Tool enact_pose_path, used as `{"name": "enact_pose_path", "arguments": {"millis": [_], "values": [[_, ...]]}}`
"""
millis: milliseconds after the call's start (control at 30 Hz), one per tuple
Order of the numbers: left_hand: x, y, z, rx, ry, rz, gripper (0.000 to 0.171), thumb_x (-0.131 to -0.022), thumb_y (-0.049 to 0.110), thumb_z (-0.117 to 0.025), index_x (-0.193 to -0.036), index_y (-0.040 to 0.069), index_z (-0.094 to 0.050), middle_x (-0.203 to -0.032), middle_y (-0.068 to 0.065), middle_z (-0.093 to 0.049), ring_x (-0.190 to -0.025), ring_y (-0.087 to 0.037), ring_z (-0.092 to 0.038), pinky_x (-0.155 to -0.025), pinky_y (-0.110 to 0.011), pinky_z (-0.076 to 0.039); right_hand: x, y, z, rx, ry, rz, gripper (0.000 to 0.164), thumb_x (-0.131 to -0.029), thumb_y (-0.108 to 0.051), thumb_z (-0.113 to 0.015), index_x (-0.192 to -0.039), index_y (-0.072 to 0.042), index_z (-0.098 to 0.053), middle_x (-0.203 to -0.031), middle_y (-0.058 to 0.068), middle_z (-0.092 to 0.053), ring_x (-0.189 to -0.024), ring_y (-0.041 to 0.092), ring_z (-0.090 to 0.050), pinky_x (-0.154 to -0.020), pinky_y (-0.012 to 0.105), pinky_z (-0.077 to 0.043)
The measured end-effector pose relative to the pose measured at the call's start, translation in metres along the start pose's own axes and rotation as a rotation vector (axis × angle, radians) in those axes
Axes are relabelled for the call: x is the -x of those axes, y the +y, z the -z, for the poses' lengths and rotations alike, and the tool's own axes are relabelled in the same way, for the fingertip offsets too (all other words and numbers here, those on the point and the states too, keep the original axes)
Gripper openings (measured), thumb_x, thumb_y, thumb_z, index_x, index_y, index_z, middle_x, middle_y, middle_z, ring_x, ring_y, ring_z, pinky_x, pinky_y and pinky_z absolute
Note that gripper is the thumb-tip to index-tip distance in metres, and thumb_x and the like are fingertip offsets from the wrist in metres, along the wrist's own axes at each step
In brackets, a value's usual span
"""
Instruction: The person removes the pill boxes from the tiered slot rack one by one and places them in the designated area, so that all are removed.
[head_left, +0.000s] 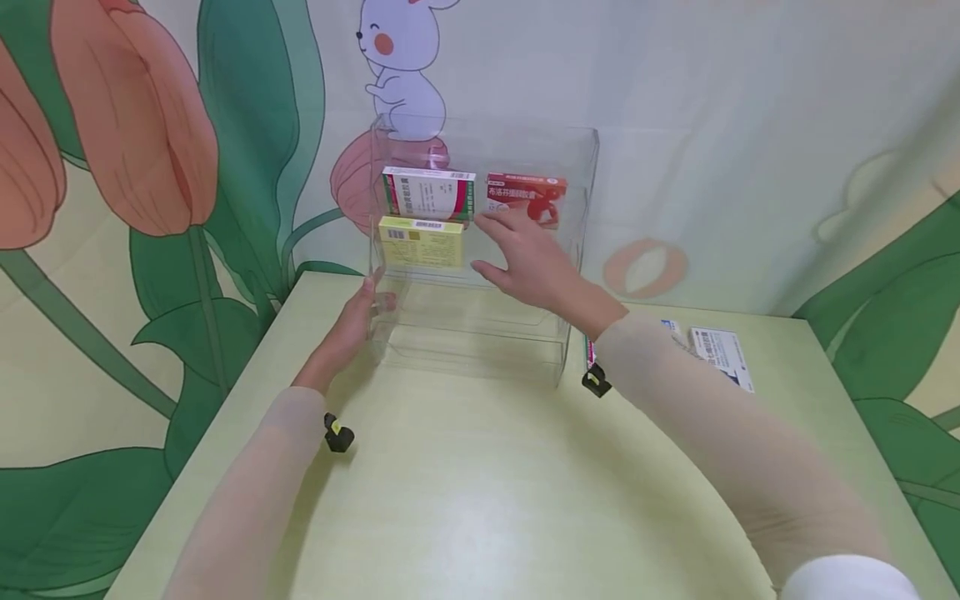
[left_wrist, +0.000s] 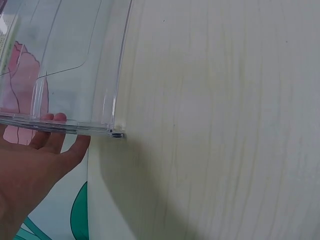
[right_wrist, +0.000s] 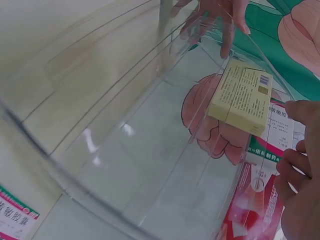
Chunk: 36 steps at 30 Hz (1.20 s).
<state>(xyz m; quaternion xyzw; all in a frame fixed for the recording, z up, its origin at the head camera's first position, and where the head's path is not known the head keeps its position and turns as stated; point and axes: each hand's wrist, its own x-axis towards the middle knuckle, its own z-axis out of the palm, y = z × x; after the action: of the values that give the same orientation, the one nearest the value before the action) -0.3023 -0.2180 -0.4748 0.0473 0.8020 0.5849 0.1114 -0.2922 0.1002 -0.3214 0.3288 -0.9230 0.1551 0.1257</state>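
Observation:
A clear acrylic display rack (head_left: 480, 354) stands on the table with tiered shelves. At its left side my left hand (head_left: 348, 329) holds the side wall, and fingertips (left_wrist: 60, 117) show past the wall's edge in the left wrist view. My right hand (head_left: 528, 262) is over the front of the rack with nothing in its grasp, fingers slightly bent. Its fingertips are near a white, green and magenta medicine box (head_left: 427, 196) and partly cover a red medicine box (head_left: 525, 190); contact is unclear. Below the white box sits a yellow medicine box (head_left: 422, 246).
Right of the rack, a white and blue medicine box (head_left: 722, 354) lies on the table (head_left: 465, 483), with others partly behind the right sleeve. A printed curtain (head_left: 712, 150) with tulips and a rabbit hangs behind. Both wrists carry small black cameras (head_left: 339, 435).

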Motion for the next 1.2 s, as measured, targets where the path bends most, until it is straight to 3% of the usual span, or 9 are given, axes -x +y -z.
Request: {"name": "enact_pose_path", "arguments": {"millis": [300,433,533,700,833,967,1200], "values": [[0.003,0.002,0.002,-0.028,-0.013,-0.021,0.072,-0.105,0.073,-0.007,-0.17,0.043,0.0,-0.17,-0.018,-0.033,-0.159,-0.043,-0.022,-0.117,-0.077,-0.019,-0.04,-0.025,-0.01,0.059,-0.116,0.028,0.072,-0.1,-0.038,-0.075,-0.158,-0.007,-0.048,-0.159,0.012,-0.05,-0.147,0.031,-0.044,-0.121,0.045,-0.038],[0.003,0.002,0.004,-0.007,-0.022,0.005,0.069,-0.107,0.07,-0.007,-0.17,0.044,0.0,-0.17,-0.018,-0.032,-0.16,-0.042,-0.02,-0.118,-0.077,-0.018,-0.049,-0.032,-0.022,0.096,-0.197,0.028,0.077,-0.102,-0.041,-0.072,-0.163,-0.006,-0.041,-0.165,0.012,-0.043,-0.151,0.031,-0.04,-0.125,0.044,-0.031],[0.006,0.007,0.003,0.019,-0.033,0.023,0.064,-0.11,0.064,-0.006,-0.17,0.042,0.0,-0.171,-0.02,-0.029,-0.16,-0.043,-0.018,-0.119,-0.076,-0.017,-0.052,-0.035,-0.03,0.114,-0.212,0.017,0.077,-0.102,-0.04,-0.071,-0.163,-0.005,-0.04,-0.166,0.013,-0.041,-0.151,0.031,-0.038,-0.126,0.043,-0.029],[0.018,0.028,0.0,0.052,-0.046,0.017,0.062,-0.114,0.054,-0.007,-0.172,0.033,0.0,-0.169,-0.026,-0.029,-0.159,-0.047,-0.019,-0.118,-0.076,-0.02,-0.052,-0.035,-0.037,0.166,-0.157,-0.022,0.073,-0.1,-0.038,-0.074,-0.159,-0.006,-0.046,-0.163,0.011,-0.045,-0.144,0.029,-0.042,-0.123,0.042,-0.034],[0.022,0.034,0.0,0.039,-0.049,0.021,0.063,-0.114,0.054,-0.006,-0.172,0.031,0.002,-0.169,-0.026,-0.028,-0.159,-0.048,-0.018,-0.117,-0.077,-0.022,-0.05,-0.032,-0.038,0.218,-0.117,-0.065,0.068,-0.099,-0.038,-0.075,-0.155,-0.009,-0.052,-0.155,0.009,-0.053,-0.136,0.027,-0.046,-0.117,0.041,-0.039],[0.017,0.027,0.001,0.015,-0.041,0.033,0.063,-0.113,0.057,-0.006,-0.171,0.034,0.003,-0.171,-0.022,-0.027,-0.16,-0.045,-0.018,-0.119,-0.075,-0.02,-0.048,-0.031,-0.037,0.211,-0.05,-0.08,0.059,-0.098,-0.033,-0.078,-0.148,-0.009,-0.059,-0.141,0.008,-0.061,-0.125,0.025,-0.049,-0.111,0.038,-0.042],[0.002,0.0,0.002,0.016,-0.025,0.001,0.064,-0.11,0.065,-0.006,-0.17,0.045,0.0,-0.171,-0.019,-0.03,-0.16,-0.043,-0.018,-0.118,-0.076,-0.019,-0.042,-0.027,-0.034,0.146,0.031,-0.062,0.043,-0.1,-0.023,-0.076,-0.14,-0.009,-0.067,-0.123,0.007,-0.064,-0.111,0.024,-0.052,-0.1,0.035,-0.047]]}}
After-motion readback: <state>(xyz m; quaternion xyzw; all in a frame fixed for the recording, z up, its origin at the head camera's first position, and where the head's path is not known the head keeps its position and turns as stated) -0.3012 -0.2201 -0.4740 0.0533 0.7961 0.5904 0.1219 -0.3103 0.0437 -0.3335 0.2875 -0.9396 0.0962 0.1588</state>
